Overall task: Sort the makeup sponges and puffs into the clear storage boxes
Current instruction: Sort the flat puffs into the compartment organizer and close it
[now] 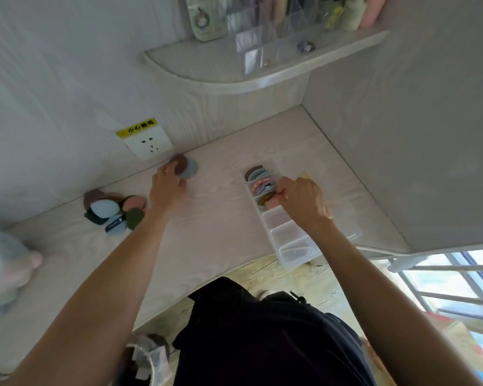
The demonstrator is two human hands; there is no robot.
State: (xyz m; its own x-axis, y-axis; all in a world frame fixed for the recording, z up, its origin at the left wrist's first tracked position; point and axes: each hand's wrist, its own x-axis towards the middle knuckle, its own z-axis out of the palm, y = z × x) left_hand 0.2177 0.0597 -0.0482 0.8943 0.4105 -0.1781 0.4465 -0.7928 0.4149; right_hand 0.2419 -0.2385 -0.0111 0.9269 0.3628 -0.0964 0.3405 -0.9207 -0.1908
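Puffs split across 3 spots on the pale wood-grain table (207, 235). Clear storage box (287, 232), long and divided into compartments, lies right of centre, running from far-left to near-right. Its far compartments hold puffs stood on edge: grey, blue, pink, tan. The near compartments (286, 235) look bare, apart from a faint smudge in the nearest one.

Right hand (301, 199) sits over the box's middle, fingers curled down and pinching at the packed puffs (262, 186) there; exactly which puff it holds is hidden by the fingers.

Left hand (168, 185) reaches to the far side of the table near the wall, fingertips touching a small stack of 2 round puffs: brown puff (180, 164) overlapping a grey-blue puff (190, 169). Grip blurred; cannot tell whether it pinches or only touches.

Loose pile of puffs (115, 208) lies left on the table, well apart from the box: pale blue, pink, olive green, brown, dark green, plus 1 blue with a dark label band.

Wall socket (149, 143) with a yellow warning sticker is just beyond the 2 round puffs. Curved shelf (207, 71) above carries a clear acrylic organiser (262, 32) and pastel bottles. Soft pastel bundle (9, 263) at the far left edge, blurred. Window (452, 288) at lower right.
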